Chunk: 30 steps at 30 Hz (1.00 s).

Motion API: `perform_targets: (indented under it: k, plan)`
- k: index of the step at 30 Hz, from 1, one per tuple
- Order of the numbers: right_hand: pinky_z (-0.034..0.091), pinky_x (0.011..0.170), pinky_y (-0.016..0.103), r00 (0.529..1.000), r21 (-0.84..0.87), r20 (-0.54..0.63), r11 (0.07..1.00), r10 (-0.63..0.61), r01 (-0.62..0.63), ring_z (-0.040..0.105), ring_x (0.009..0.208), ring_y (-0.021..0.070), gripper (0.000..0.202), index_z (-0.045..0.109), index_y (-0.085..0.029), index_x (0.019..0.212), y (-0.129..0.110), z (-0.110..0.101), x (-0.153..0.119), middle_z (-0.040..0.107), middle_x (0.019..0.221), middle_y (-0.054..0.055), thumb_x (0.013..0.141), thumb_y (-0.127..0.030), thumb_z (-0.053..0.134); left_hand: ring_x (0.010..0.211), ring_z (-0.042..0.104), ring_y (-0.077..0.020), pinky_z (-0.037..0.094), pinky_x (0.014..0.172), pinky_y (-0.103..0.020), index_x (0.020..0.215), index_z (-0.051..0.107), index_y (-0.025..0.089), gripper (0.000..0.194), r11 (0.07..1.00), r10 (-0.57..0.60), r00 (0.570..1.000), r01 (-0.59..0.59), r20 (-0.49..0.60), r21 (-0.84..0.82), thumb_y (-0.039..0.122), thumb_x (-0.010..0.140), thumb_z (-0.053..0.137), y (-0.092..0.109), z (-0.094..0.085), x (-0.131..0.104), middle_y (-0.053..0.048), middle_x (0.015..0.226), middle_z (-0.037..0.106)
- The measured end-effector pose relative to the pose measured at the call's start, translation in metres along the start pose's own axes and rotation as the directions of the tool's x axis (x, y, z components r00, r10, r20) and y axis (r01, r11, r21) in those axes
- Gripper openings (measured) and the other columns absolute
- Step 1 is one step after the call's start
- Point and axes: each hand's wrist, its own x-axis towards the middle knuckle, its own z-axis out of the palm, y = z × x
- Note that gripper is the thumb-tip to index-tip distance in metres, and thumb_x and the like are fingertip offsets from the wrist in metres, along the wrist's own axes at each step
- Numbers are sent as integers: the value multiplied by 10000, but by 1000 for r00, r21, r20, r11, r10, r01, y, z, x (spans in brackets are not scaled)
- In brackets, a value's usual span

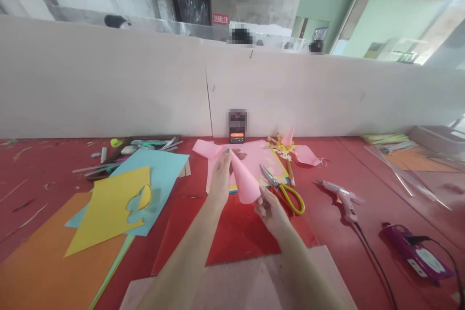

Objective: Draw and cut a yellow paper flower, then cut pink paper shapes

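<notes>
A pink paper cone [245,181] is held in the air between my two hands, its narrow tip up and to the left, its wide mouth toward my right hand. My left hand [222,174] pinches the cone near the tip. At the wide rim, the fingers of my right hand [271,208] grip the edge. Below lies a red sheet [232,232]. Behind the cone rest pink paper sheets [254,150]. Close to my right hand are scissors with yellow handles [286,193], blades pointing up and left.
At left lie yellow [105,208], blue [163,162] and orange paper [54,256]. A hot glue gun [343,198] and a purple power strip [416,252] with cords lie at right. A phone [237,127] leans on the white partition [145,82], near a small pink cone with yellow trim [288,139].
</notes>
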Motion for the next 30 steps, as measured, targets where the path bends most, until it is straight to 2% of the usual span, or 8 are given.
perform_targets:
  k: [3,7,13,18,20,22,24,30]
  plan:
    - [214,316,158,999,58,-45,998,-7,10,272,336,21,313,476,-176,590,-3,-3,3,406,442,-88,640,-358,725,958,594,-187,435,849,-288,888,667,188,306,988,70,998,-71,11,134,434,795,509,3,-1,-2,-71,958,669]
    - [217,316,150,999,88,-46,996,14,-10,270,339,20,283,487,-171,604,-2,-6,4,399,437,-89,663,-326,717,999,572,-209,407,899,-303,817,700,201,225,933,124,992,-124,21,339,378,753,578,16,-6,-1,-58,955,677]
    - [218,323,143,1000,96,-15,995,12,-10,288,331,16,265,507,-168,626,1,-7,4,424,429,-87,662,-316,724,929,590,-199,424,865,-298,776,694,205,155,898,156,984,-178,87,402,332,705,641,25,-13,2,-52,893,681]
    - [198,318,156,999,58,-36,998,5,-3,304,329,21,248,585,-170,732,0,-5,5,472,466,-75,657,-368,713,871,601,-185,441,821,-283,774,691,211,159,825,260,965,-246,45,509,344,701,642,36,-26,8,-41,855,675]
    - [189,319,162,999,37,-44,999,16,-14,306,331,24,274,612,-170,784,-1,-3,4,470,470,-76,647,-385,712,859,599,-182,445,796,-279,779,690,218,164,765,369,929,-293,-17,573,353,704,634,43,-35,10,-31,856,669]
    - [182,321,167,999,24,-43,999,22,-21,304,331,26,277,620,-169,780,-1,-2,4,467,467,-75,640,-390,713,866,589,-177,432,822,-283,790,689,229,152,622,522,852,-355,-31,698,344,712,627,49,-46,13,-17,862,661]
    - [186,326,167,999,23,-38,999,29,-28,309,336,26,265,623,-167,767,-1,-2,3,472,470,-71,643,-384,710,844,590,-171,434,818,-288,823,688,240,153,516,591,806,-354,-25,781,335,734,607,52,-57,16,-11,875,657]
    - [195,327,169,999,25,-2,999,40,-39,310,341,30,256,625,-174,785,1,-6,5,470,486,-69,666,-390,691,848,599,-180,434,838,-308,825,680,238,150,415,654,754,-292,-60,862,322,754,578,46,-78,24,-15,875,665]
